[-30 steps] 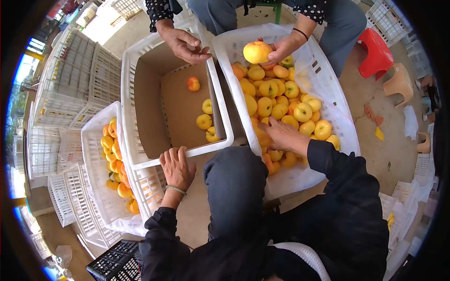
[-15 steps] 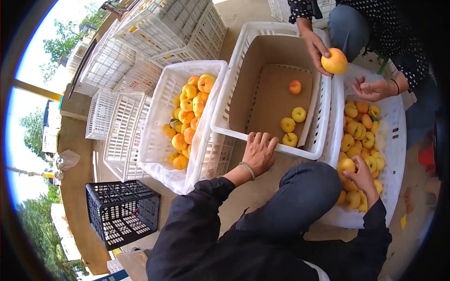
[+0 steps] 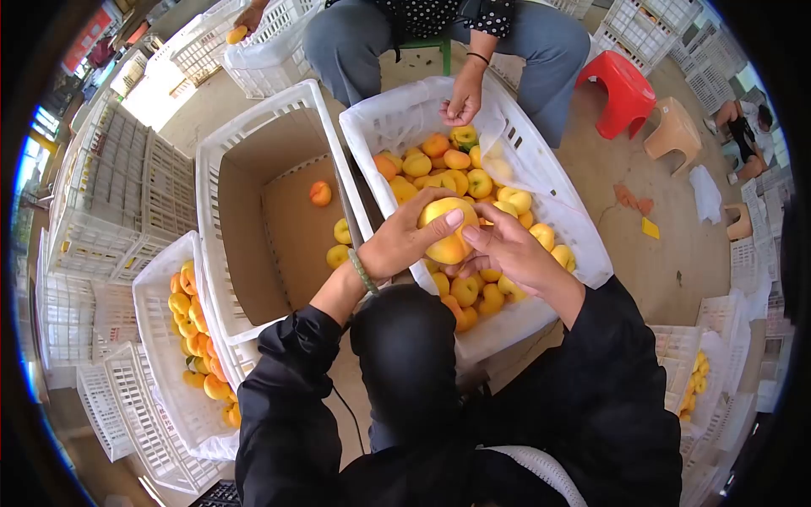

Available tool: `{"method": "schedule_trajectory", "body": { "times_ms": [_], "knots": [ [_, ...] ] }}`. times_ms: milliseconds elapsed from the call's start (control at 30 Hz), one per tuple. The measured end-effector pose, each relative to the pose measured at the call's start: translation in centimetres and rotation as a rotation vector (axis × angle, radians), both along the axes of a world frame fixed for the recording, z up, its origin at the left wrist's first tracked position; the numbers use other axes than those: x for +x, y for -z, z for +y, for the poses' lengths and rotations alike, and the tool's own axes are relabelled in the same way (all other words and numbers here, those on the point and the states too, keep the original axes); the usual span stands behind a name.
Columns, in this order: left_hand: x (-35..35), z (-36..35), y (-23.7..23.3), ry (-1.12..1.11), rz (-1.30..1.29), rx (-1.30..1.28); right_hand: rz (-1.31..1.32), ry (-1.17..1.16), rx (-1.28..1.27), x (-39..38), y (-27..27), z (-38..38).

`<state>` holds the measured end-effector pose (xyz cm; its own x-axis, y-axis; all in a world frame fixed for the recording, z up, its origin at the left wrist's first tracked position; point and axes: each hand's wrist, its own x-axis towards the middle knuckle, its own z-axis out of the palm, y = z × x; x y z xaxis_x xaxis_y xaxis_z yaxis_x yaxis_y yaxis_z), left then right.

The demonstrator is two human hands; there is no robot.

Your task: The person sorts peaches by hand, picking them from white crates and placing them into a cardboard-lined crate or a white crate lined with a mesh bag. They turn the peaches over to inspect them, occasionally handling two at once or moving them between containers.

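Note:
Above the white crate (image 3: pixel 562 228), lined with thin white sheeting and holding many yellow peaches (image 3: pixel 420 163), a large yellow-orange peach (image 3: pixel 446 226) is held up between my two hands. My left hand (image 3: pixel 395 239), with a beaded bracelet at the wrist, grips it from the left, thumb across its front. From the other side, my right hand (image 3: pixel 522 253) has its thumb and fingers against the same peach. To the left stands a cardboard-lined white crate (image 3: pixel 221 279), with a reddish peach (image 3: pixel 320 193) and a few yellow ones inside.
Across the crate sits a person; one hand (image 3: pixel 464 100) is over the peaches, the other holds a peach (image 3: pixel 236 35) by crates at the far left. A third peach crate (image 3: pixel 160 325) stands left, near stacked crates (image 3: pixel 106 198). Red (image 3: pixel 615 93) and tan stools (image 3: pixel 673 135) are right.
My view has swung right. My left hand has left the cardboard-lined crate's rim and now holds a peach with my right hand. The other person's peach has moved away to the far crates.

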<state>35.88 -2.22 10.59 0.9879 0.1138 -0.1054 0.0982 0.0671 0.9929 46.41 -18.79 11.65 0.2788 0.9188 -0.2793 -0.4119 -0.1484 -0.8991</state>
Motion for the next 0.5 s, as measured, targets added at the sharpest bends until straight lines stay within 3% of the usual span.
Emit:
{"method": "schedule_trajectory", "body": {
  "times_ms": [33,67,133,200,233,300,367,433,500],
  "knots": [
    [0.4,0.6,0.2,-0.021,-0.015,0.221,-0.132,-0.044,0.011,0.3,-0.2,0.2],
    [0.2,0.9,0.5,-0.076,0.027,0.058,-0.126,-0.036,0.009,2.0,-0.4,0.2],
    [-0.5,1.6,1.4,-0.195,0.159,-0.210,-0.707,-0.288,-0.296,7.3,-0.4,-0.2],
    [-1.4,2.8,2.2,-0.199,0.212,-0.290,-1.101,-0.072,-0.442,11.1,3.5,-0.8],
    [-1.5,3.2,2.8,-0.204,0.253,-0.369,-1.096,-0.068,-0.446,11.5,5.5,-1.1],
    [-0.7,3.3,4.4,-0.168,0.251,-0.235,-1.406,-0.304,-0.488,12.0,9.4,-1.3],
    [0.8,2.8,5.2,-0.029,0.168,0.305,-1.483,-0.306,-0.465,12.0,12.4,-0.7],
    [2.0,2.5,5.7,0.008,0.186,0.309,-1.563,-0.305,-0.432,12.4,14.6,-0.2],
    [2.9,2.3,6.2,0.063,0.190,0.289,-1.706,-0.453,-0.527,13.3,15.5,0.3]
  ]
}}
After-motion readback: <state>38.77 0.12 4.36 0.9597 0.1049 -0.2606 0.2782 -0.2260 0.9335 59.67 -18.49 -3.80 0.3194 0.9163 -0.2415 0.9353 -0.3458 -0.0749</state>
